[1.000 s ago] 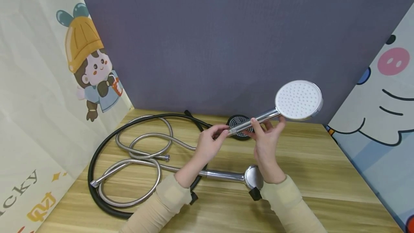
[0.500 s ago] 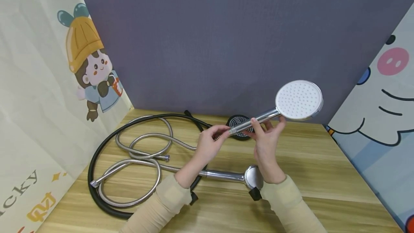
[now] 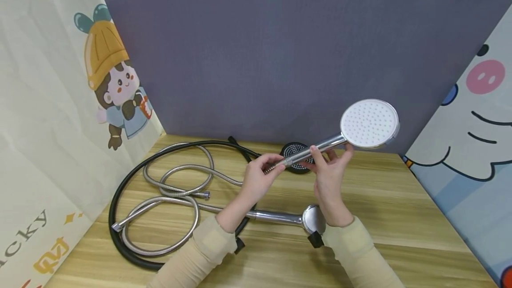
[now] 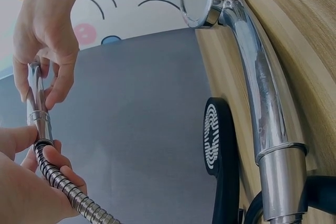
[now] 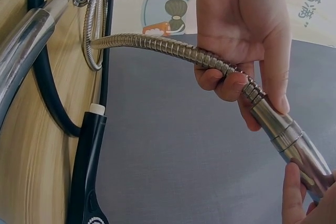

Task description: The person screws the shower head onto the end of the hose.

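Note:
My right hand holds the chrome handle of a hand shower above the table, its round white nozzle face turned up toward the head camera. At the handle's lower end, my left hand pinches the hose's metal end nut between thumb and fingers. In the right wrist view the nut sits in line with the handle, right against it. The ribbed metal hose runs from the nut under my left fingers and down toward the table.
On the wooden table, a second chrome shower head lies near my wrists. A black shower head rests by the grey back wall. Coiled metal hoses and a black hose spread over the left side.
My left thumb and fingertips have shifted slightly at the nut, and more ribbed hose shows between them. The right hand and shower head stay in place.

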A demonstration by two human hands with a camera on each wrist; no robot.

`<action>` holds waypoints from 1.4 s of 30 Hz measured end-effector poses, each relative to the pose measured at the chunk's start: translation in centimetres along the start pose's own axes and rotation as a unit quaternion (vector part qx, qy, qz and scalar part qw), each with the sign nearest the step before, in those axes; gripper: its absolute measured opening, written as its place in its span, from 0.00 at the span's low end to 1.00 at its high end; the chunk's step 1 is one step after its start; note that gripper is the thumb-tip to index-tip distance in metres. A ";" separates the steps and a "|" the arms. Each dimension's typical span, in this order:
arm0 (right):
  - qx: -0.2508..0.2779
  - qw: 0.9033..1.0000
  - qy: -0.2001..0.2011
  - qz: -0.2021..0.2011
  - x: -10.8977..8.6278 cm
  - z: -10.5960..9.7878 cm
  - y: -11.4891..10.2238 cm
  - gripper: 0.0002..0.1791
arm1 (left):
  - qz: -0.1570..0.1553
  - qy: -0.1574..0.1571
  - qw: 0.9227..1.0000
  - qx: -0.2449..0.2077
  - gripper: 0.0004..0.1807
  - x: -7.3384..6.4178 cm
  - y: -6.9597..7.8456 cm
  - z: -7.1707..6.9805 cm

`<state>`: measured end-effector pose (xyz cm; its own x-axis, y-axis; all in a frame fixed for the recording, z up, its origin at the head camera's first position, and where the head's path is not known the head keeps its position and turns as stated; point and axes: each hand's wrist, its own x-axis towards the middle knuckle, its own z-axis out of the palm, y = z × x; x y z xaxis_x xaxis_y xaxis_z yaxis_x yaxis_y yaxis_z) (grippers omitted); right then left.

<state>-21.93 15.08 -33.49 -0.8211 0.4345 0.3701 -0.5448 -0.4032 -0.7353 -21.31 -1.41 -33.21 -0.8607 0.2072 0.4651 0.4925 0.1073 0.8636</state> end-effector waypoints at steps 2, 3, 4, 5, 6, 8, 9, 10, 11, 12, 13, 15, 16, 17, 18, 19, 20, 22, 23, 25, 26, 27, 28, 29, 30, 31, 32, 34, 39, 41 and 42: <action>0.003 1.000 -0.001 -0.001 0.0 0.0 0.0 0.43 | 0.003 0.001 1.000 -0.001 0.13 0.0 -0.1 0.0; 0.005 1.000 -0.002 -0.002 0.0 0.0 0.0 0.43 | 0.004 0.001 1.000 -0.001 0.13 0.0 -0.1 0.0; 0.007 1.000 -0.003 -0.002 0.0 0.0 0.0 0.43 | 0.005 0.002 1.000 -0.001 0.13 0.0 -0.1 0.0; 0.007 1.000 -0.003 -0.002 0.0 0.0 0.1 0.43 | 0.006 0.002 1.000 0.000 0.13 0.0 -0.1 0.0; 0.009 1.000 -0.004 -0.003 0.0 0.0 0.1 0.43 | 0.008 0.003 1.000 0.000 0.13 0.0 -0.1 0.0; 0.011 1.000 -0.004 -0.003 0.1 0.0 0.1 0.44 | 0.010 0.004 1.000 0.000 0.14 0.0 -0.1 0.0; 0.011 1.000 -0.004 -0.002 0.1 0.0 0.1 0.44 | 0.011 0.004 1.000 0.000 0.14 0.0 -0.1 0.0; 0.011 1.000 -0.004 -0.002 0.1 0.0 0.1 0.44 | 0.012 0.005 1.000 -0.001 0.14 0.0 -0.1 0.0; 0.010 1.000 -0.004 -0.002 0.1 0.0 0.1 0.44 | 0.013 0.006 1.000 -0.003 0.14 0.0 -0.1 0.0; 0.010 1.000 -0.003 -0.001 0.1 0.0 0.1 0.43 | 0.014 0.007 1.000 -0.004 0.14 0.0 -0.1 0.0; 0.008 1.000 -0.003 -0.001 0.1 0.0 0.1 0.43 | 0.014 0.008 1.000 -0.004 0.14 0.0 -0.1 0.0; 0.007 1.000 -0.003 -0.001 0.1 0.0 0.2 0.43 | 0.013 0.011 1.000 -0.005 0.14 0.0 -0.2 0.0; 0.007 1.000 -0.003 -0.001 0.1 0.0 0.2 0.43 | 0.012 0.013 1.000 -0.006 0.14 0.0 -0.2 0.0; 0.007 1.000 -0.003 -0.001 0.1 0.0 0.2 0.43 | 0.010 0.016 1.000 -0.005 0.14 0.0 -0.2 0.0; 0.008 1.000 -0.003 -0.001 0.1 0.0 0.2 0.43 | 0.007 0.017 1.000 -0.004 0.14 0.0 -0.2 0.1; 0.008 1.000 -0.002 -0.001 0.1 0.0 0.2 0.43 | 0.005 0.019 1.000 -0.003 0.14 0.0 -0.3 0.1; 0.009 1.000 -0.002 -0.002 0.1 0.0 0.2 0.43 | 0.003 0.021 1.000 -0.002 0.15 0.1 -0.8 0.2; 0.011 1.000 -0.001 -0.002 0.1 -0.1 0.2 0.43 | 0.002 0.024 1.000 0.000 0.16 0.4 -1.9 0.4; 0.011 1.000 -0.001 -0.002 0.1 -0.1 0.2 0.43 | 0.002 0.024 1.000 0.001 0.16 0.5 -2.4 0.5; 0.011 1.000 -0.001 -0.002 0.1 -0.1 0.2 0.42 | 0.004 0.026 1.000 -0.001 0.17 0.7 -3.4 0.7; 0.012 1.000 -0.002 -0.002 0.1 -0.1 0.2 0.42 | 0.005 0.026 1.000 -0.002 0.17 0.7 -3.8 0.8; 0.012 1.000 -0.002 -0.003 0.1 -0.1 0.2 0.42 | 0.005 0.026 1.000 -0.004 0.17 0.7 -3.9 0.8; 0.012 1.000 -0.003 -0.004 0.1 -0.1 0.2 0.42 | 0.005 0.025 1.000 -0.004 0.17 0.7 -3.9 0.7; 0.012 1.000 -0.004 -0.005 0.1 -0.1 0.2 0.42 | 0.004 0.022 1.000 -0.006 0.16 0.7 -3.9 0.7; 0.012 1.000 -0.005 -0.006 0.1 -0.1 0.2 0.42 | 0.003 0.020 1.000 -0.006 0.16 0.7 -3.9 0.7; 0.012 1.000 -0.007 -0.007 0.0 -0.1 0.2 0.42 | 0.002 0.018 1.000 -0.003 0.16 0.7 -3.9 0.7; 0.012 1.000 -0.008 -0.007 0.0 -0.1 0.2 0.42 | 0.000 0.015 1.000 0.000 0.15 0.6 -3.8 0.7; 0.010 1.000 -0.009 -0.009 0.0 -0.1 0.1 0.42 | -0.004 0.013 1.000 0.009 0.14 0.6 -3.8 0.7; 0.006 1.000 -0.009 -0.010 0.0 -0.1 0.1 0.42 | -0.011 0.011 1.000 0.019 0.13 0.5 -3.6 0.7; 0.006 1.000 -0.007 -0.010 0.0 -0.1 0.0 0.41 | -0.012 0.011 1.000 0.013 0.13 0.5 -3.7 0.7; 0.005 1.000 -0.006 -0.009 0.0 -0.1 0.0 0.41 | -0.014 0.011 1.000 0.008 0.13 0.5 -3.7 0.8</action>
<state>-21.93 15.17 -33.58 -0.8127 0.4327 0.3903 -0.5615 -0.4027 -0.7228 -23.47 -0.98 -36.36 -0.8767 0.1832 0.4448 0.4700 0.1291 0.8732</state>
